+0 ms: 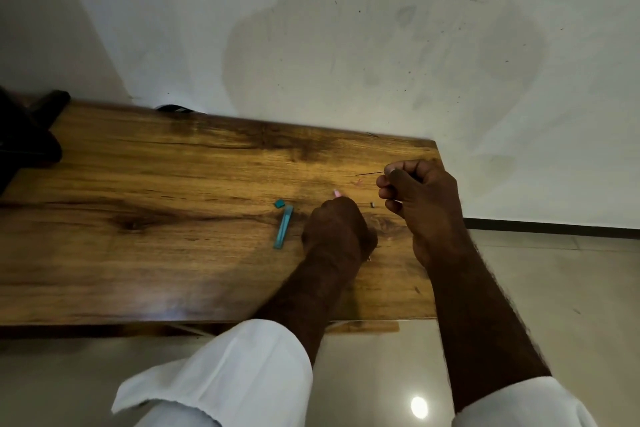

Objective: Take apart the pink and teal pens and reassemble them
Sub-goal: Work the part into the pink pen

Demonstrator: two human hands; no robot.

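Head view, looking down on a wooden table set against a pale wall. Two bare forearms reach over the table's near edge, each with a white sleeve pushed back.

Left hand sits as a closed fist low over the table, right of its middle, with the knuckles facing the camera. A small pink tip pokes out from the far side of this fist, so the fingers look curled around the pink pen part, though most of it is hidden.

Right hand is raised near the table's right end, beyond and to the right of the left fist. Its thumb and fingers are pinched together on a thin dark refill, which sticks out to the left, roughly level.

Teal barrel lies flat on the table just left of the left fist, with its length running away from the near edge. A small teal cap lies just beyond its far end, close to it but apart. A tiny dark piece rests on the table between the two hands.

Dark, unclear objects sit at the table's far left end.
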